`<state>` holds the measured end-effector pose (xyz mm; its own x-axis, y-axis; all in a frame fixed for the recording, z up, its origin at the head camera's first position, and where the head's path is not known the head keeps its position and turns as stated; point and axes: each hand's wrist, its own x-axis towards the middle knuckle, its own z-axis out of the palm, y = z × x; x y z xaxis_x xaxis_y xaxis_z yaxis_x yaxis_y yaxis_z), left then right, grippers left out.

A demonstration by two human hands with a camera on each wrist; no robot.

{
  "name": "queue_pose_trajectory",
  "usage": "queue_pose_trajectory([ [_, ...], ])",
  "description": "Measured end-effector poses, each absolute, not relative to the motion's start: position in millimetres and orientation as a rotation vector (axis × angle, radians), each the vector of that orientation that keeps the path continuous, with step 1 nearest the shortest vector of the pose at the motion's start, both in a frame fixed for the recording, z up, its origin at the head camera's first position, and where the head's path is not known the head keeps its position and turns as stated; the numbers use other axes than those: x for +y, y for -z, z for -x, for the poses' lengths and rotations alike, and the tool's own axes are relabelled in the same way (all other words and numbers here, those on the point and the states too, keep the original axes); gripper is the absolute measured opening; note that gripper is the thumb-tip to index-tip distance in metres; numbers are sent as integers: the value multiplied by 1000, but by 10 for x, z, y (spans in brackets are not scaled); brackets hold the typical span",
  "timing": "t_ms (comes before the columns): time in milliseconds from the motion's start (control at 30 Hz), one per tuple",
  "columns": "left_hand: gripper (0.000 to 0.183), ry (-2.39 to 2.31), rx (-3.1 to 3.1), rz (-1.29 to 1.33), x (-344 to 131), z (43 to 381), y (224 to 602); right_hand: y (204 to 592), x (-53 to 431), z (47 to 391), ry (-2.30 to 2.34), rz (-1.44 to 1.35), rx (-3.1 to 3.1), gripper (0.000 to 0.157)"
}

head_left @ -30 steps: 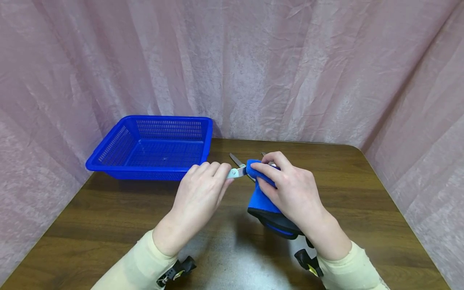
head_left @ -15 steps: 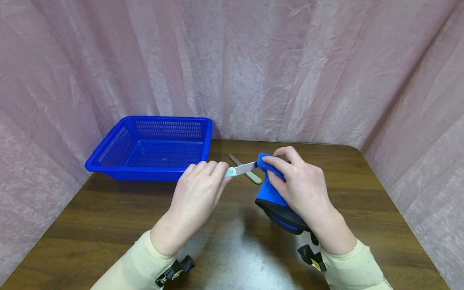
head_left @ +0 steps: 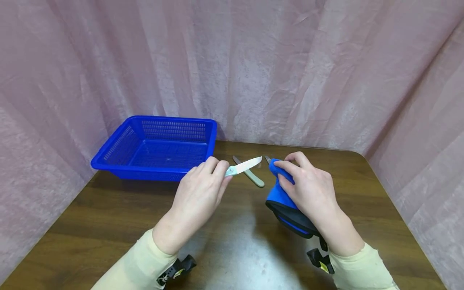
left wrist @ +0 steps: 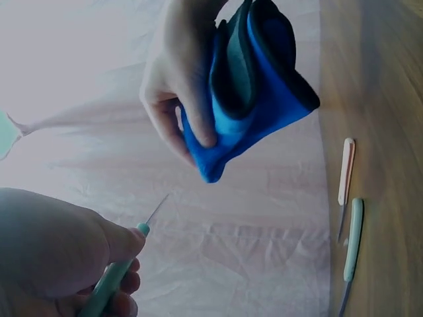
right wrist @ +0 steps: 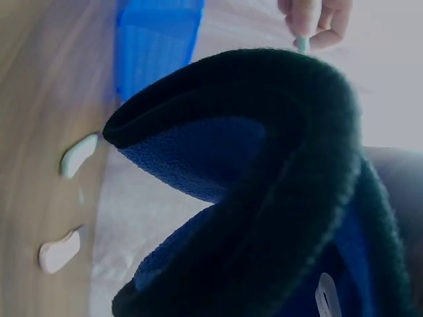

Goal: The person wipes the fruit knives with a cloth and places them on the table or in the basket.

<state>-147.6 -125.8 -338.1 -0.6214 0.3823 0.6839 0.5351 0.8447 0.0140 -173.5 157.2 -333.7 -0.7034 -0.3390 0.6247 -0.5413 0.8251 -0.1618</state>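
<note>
My left hand (head_left: 199,193) grips a knife by its pale green handle. The knife's bare blade (head_left: 248,164) points right and slightly away from me. To its right, my right hand (head_left: 313,189) pinches a folded blue cloth (head_left: 282,194) with dark edging, its lower part hanging open. A gap separates cloth and blade tip. On the table behind lies a second green-handled knife (head_left: 255,178). Beyond it in the left wrist view is a knife with a pinkish handle (left wrist: 346,172); the cloth and right hand hide most of it in the head view.
A blue slotted plastic basket (head_left: 148,174) stands at the back left of the wooden table (head_left: 119,225), just behind my left hand. A pink curtain (head_left: 250,72) hangs along the table's back edge and right side. Small cameras are strapped at both wrists.
My right hand has moved right with the cloth, which has slid off the blade and now stands apart from its tip. My left hand has stayed nearly in place, still gripping the knife.
</note>
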Motion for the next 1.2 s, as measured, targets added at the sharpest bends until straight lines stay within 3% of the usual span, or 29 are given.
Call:
queue_pose_trajectory([
  [400, 24, 434, -2383, 672, -1293, 1548, 3397, 3500, 1867, 1788, -360, -629, -2564, 31],
  [1200, 24, 219, -2317, 564, -1674, 1708, 3373, 3740, 2486, 2049, -196, -592, -2839, 34],
])
